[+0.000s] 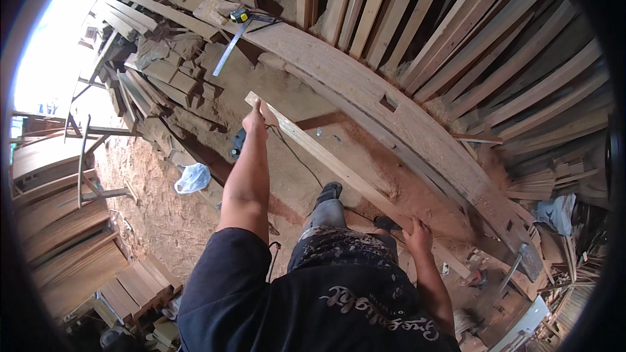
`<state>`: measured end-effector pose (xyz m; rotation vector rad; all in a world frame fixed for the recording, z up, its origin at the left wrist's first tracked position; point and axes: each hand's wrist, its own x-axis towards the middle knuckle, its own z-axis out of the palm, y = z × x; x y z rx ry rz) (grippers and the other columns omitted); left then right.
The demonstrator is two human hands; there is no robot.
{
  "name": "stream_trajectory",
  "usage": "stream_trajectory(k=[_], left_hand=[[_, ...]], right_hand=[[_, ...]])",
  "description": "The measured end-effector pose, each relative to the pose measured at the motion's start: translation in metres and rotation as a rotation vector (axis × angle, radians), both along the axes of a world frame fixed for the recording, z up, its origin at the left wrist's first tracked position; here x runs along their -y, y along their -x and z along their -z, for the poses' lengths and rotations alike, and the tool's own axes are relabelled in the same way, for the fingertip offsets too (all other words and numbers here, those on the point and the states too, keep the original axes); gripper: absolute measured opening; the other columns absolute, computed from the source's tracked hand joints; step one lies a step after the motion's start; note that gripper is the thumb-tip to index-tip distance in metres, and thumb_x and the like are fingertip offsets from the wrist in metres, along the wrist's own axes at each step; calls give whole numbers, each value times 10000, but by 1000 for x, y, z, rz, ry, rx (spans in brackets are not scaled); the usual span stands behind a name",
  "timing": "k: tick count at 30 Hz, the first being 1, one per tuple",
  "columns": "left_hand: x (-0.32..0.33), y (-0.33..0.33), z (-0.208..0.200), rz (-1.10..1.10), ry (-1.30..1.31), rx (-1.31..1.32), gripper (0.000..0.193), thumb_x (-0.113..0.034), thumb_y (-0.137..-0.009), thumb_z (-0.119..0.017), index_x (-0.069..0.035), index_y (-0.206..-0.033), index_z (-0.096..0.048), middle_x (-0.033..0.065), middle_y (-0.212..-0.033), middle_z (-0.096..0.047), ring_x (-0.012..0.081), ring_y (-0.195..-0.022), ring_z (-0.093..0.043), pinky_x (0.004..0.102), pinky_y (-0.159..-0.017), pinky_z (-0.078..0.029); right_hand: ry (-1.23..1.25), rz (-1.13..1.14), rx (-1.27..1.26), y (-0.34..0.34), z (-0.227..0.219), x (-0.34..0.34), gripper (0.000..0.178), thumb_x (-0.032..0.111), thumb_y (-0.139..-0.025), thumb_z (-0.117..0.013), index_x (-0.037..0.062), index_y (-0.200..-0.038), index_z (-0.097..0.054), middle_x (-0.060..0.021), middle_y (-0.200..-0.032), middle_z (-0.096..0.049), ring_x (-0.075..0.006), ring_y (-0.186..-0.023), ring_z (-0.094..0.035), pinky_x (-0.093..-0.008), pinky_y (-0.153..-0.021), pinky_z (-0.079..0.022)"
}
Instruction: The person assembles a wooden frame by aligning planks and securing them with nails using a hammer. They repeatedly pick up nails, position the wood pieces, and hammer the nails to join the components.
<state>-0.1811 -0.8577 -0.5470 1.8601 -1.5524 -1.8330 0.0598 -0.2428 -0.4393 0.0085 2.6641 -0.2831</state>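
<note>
A long pale wooden board (339, 164) runs slantwise in front of my body, from the upper left down to the lower right. Near its far left end my left hand (255, 119) is closed on its edge. Farther down its length, my right hand (417, 233) grips the same board, its fingers curled over the edge. Beyond the board stretches a long, thick wooden workbench (339, 62) with a square hole in its top. On the bench's left end sit a yellow and black tape measure (239, 16) and a metal square (229, 49), whose blade sticks out past the edge.
Several long planks (378, 6) lean behind the bench. Offcuts (176, 78) are heaped at the left. A power tool (238, 143) with a cord and a plastic bag (192, 178) lie on the dusty floor. Stacked boards (134, 287) stand at the lower left.
</note>
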Motion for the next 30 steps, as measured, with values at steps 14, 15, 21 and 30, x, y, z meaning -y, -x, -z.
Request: stream_trajectory(k=[14, 15, 21, 30], left_hand=[[77, 7, -33, 477, 118, 474, 528, -322, -732, -833, -45, -1164, -707, 169, -1093, -727, 305, -872, -741, 423, -754, -646], [77, 5, -32, 480, 115, 491, 517, -299, -742, -832, -59, -1176, -688, 176, -1103, -709, 330, -904, -731, 451, -782, -632], [87, 6, -21, 493, -17, 559, 518, -209, -742, -836, -90, -1205, -637, 201, -1125, -660, 375, -944, -710, 512, -771, -623], [108, 25, 42, 431, 164, 565, 474, -189, -816, -816, -46, -1238, -654, 226, -1185, -663, 379, -947, -732, 529, -682, -646]], right_hand=[[24, 63, -20, -63, 10, 33, 648, 186, -798, -823, 149, -1398, -581, -118, -1341, -658, -346, -1281, -594, -541, -1189, -371], [40, 89, 26, -66, 13, 33, 649, 203, -804, -820, 151, -1404, -577, -115, -1345, -657, -348, -1285, -591, -545, -1201, -354], [-1, 91, 143, -67, 28, 27, 737, 333, -766, -854, 147, -1420, -567, -121, -1330, -671, -327, -1288, -602, -544, -1219, -317], [67, 43, 401, -6, 5, 37, 754, 391, -778, -849, 145, -1433, -568, -142, -1343, -676, -346, -1272, -625, -489, -1140, -442]])
